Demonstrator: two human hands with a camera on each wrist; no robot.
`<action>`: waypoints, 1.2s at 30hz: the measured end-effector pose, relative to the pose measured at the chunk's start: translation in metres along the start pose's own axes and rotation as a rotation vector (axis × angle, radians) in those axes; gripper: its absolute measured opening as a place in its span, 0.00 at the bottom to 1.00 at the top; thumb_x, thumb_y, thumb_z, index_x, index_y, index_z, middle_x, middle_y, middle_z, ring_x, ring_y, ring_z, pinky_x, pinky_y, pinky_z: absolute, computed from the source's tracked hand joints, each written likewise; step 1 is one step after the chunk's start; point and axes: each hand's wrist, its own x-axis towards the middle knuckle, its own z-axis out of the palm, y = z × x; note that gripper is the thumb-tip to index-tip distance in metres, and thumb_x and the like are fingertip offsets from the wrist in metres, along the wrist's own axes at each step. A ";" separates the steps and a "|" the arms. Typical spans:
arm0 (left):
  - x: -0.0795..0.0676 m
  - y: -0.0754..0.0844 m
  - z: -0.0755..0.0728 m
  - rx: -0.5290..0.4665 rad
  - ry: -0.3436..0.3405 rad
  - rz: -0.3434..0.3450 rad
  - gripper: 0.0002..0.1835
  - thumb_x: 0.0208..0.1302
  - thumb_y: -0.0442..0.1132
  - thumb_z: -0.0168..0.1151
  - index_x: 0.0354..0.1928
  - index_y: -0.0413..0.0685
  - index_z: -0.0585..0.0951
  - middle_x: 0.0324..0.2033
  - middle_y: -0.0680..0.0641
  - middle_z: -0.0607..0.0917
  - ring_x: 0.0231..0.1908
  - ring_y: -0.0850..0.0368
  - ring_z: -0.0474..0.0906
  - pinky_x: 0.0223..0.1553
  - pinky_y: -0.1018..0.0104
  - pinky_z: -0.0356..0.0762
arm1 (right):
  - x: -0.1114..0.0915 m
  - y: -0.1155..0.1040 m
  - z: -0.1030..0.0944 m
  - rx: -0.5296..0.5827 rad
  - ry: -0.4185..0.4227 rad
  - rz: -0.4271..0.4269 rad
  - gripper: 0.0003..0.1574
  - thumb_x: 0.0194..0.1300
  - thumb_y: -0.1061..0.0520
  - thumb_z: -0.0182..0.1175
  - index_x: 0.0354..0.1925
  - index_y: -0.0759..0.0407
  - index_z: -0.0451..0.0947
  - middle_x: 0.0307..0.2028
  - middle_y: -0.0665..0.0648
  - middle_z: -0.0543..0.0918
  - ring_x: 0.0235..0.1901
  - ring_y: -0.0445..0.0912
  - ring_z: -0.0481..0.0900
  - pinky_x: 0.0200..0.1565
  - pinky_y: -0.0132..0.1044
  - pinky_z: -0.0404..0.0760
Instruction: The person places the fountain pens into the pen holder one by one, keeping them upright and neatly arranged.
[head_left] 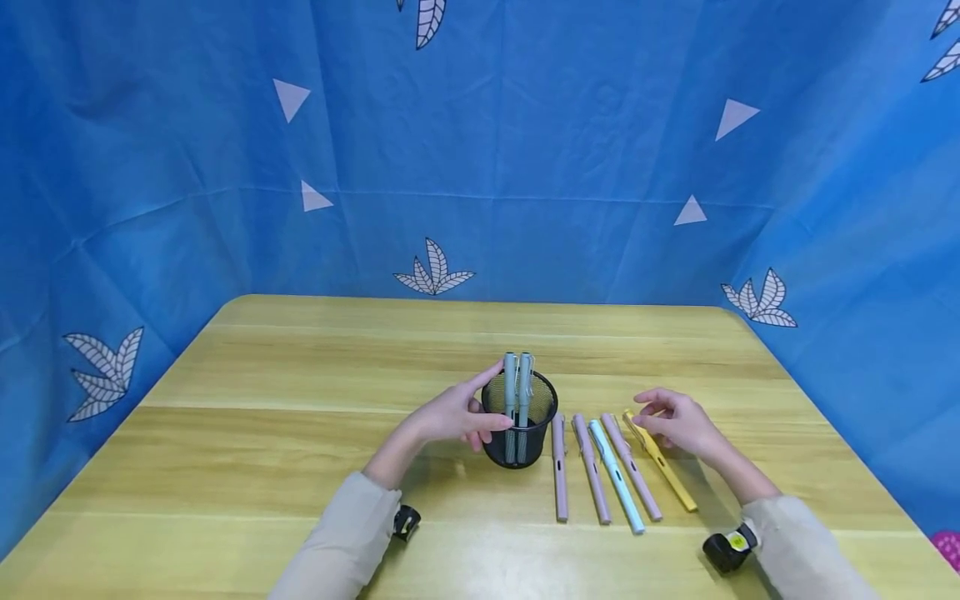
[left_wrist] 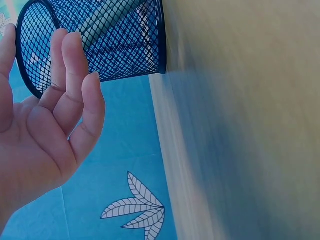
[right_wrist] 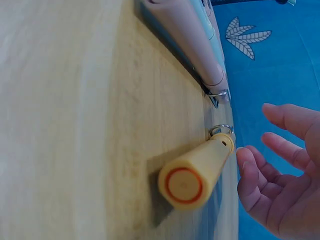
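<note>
Left hand [head_left: 450, 414] curled round mesh cup [head_left: 537, 442]; right hand [head_left: 682, 425] loosely spread, just beside yellow pen [head_left: 662, 462] on surface [head_left: 225, 483]. Best pinch pen mid-length (might roll otherwise), cup braced.

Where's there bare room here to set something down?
The widest bare patch of the table lies left of the left hand. Another strip runs behind the mesh cup, before the blue curtain. A third lies between the right hand and the right edge. Crowded: between mesh cup and yellow pen, where three lilac pens and a light-blue pen lie.
</note>
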 end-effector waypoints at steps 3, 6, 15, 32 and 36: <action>0.000 0.001 0.000 0.004 0.000 0.005 0.44 0.57 0.47 0.61 0.69 0.68 0.44 0.21 0.41 0.79 0.22 0.41 0.78 0.28 0.54 0.74 | -0.001 0.000 -0.003 0.000 -0.018 -0.001 0.26 0.58 0.61 0.58 0.51 0.77 0.65 0.33 0.60 0.75 0.20 0.44 0.70 0.19 0.34 0.72; 0.000 0.001 0.000 0.013 0.002 0.002 0.44 0.57 0.47 0.61 0.69 0.68 0.44 0.21 0.41 0.79 0.22 0.40 0.78 0.29 0.53 0.74 | -0.003 0.001 -0.004 -0.011 -0.029 0.010 0.27 0.57 0.62 0.59 0.51 0.77 0.65 0.33 0.60 0.75 0.20 0.44 0.70 0.19 0.34 0.72; -0.003 0.000 0.002 0.000 -0.011 -0.005 0.46 0.56 0.48 0.62 0.69 0.66 0.43 0.21 0.42 0.79 0.23 0.40 0.78 0.28 0.55 0.75 | -0.006 0.006 -0.006 -0.092 -0.064 0.043 0.32 0.52 0.60 0.64 0.51 0.75 0.66 0.31 0.58 0.75 0.20 0.44 0.70 0.16 0.35 0.71; -0.016 0.023 0.001 -0.002 -0.006 0.022 0.44 0.59 0.42 0.60 0.70 0.53 0.43 0.21 0.39 0.79 0.25 0.35 0.77 0.30 0.50 0.75 | -0.003 0.004 -0.005 -0.097 -0.123 0.069 0.36 0.51 0.63 0.65 0.54 0.75 0.63 0.27 0.56 0.72 0.19 0.44 0.68 0.17 0.39 0.75; -0.020 0.026 0.001 0.003 -0.006 0.049 0.44 0.59 0.42 0.60 0.70 0.53 0.43 0.21 0.39 0.78 0.23 0.36 0.77 0.27 0.53 0.75 | -0.003 0.004 -0.004 -0.084 -0.123 0.078 0.35 0.50 0.64 0.65 0.53 0.76 0.63 0.27 0.56 0.72 0.20 0.45 0.70 0.18 0.40 0.76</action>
